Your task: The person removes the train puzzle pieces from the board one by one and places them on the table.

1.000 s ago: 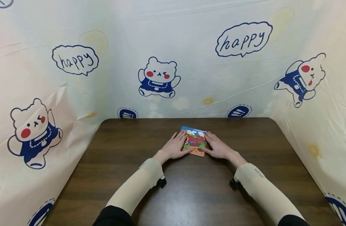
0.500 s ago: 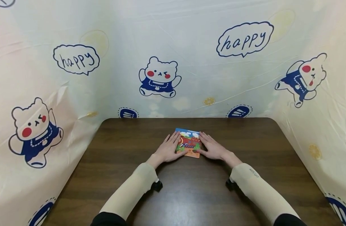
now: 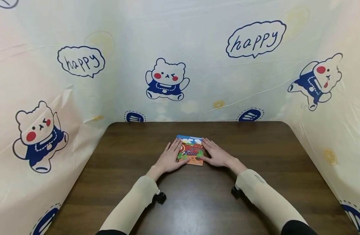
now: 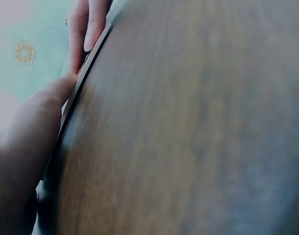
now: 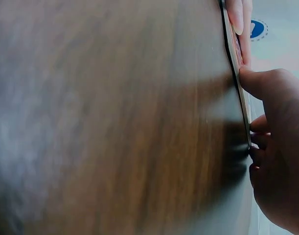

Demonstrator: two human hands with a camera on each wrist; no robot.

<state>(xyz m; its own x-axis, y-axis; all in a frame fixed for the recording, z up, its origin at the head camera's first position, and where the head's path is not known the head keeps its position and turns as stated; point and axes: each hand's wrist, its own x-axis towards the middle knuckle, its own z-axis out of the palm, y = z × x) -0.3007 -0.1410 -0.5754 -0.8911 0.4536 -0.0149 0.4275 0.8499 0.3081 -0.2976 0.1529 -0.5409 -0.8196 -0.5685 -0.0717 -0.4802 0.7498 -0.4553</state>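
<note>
A thin, roughly square picture board [image 3: 192, 150] lies flat on the brown table; its print shows blue sky, clouds, a red shape and orange ground. Along its left side rests my left hand [image 3: 169, 157], fingers straight, with the thumb at the near edge. My right hand [image 3: 217, 154] touches the right side in a mirrored way, its fingers extended too. The left wrist view shows the board's thin edge [image 4: 83, 78] beside my thumb [image 4: 39, 115]. From the right wrist, the edge [image 5: 240, 85] appears under the right thumb [image 5: 257, 83], with curled-looking fingertips behind.
The wooden tabletop [image 3: 191, 202] spreads around the board. Its far edge meets a hanging cloth [image 3: 203, 85] printed with bears and "happy" bubbles, which also encloses the left and right sides. Small black devices [image 3: 160, 197] sit under both wrists.
The picture board has slid left and slightly nearer across the table, with both hands moving along at its sides. Its tilt has lessened, so it now sits squarer to the table edge.
</note>
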